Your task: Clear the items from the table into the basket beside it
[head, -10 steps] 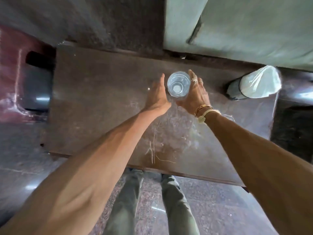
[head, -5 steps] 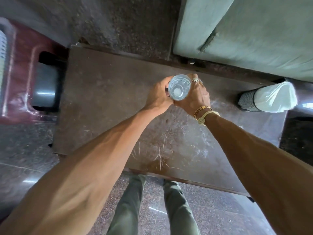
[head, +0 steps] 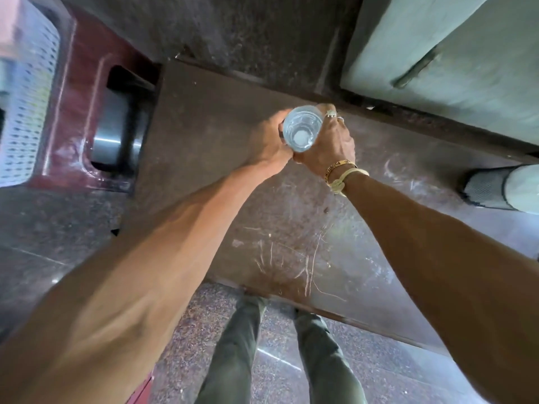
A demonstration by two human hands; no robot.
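A clear plastic bottle [head: 302,128], seen from above with its white cap in the middle, is held over the far part of the dark brown table [head: 210,135]. My left hand [head: 269,141] wraps its left side and my right hand [head: 329,141], with rings and wrist bands, wraps its right side. A white perforated basket [head: 27,112] shows at the far left edge, blurred. I cannot tell whether the bottle's base touches the table.
A dark red plastic chair [head: 81,118] stands between the basket and the table's left end. A mesh bin with a white liner [head: 495,189] stands at the table's right end. A grey-green wall or door [head: 455,53] rises behind. My legs stand at the near edge.
Both hands went from open on either side of the bottle to closed around it. The view has swung left, bringing the basket into sight.
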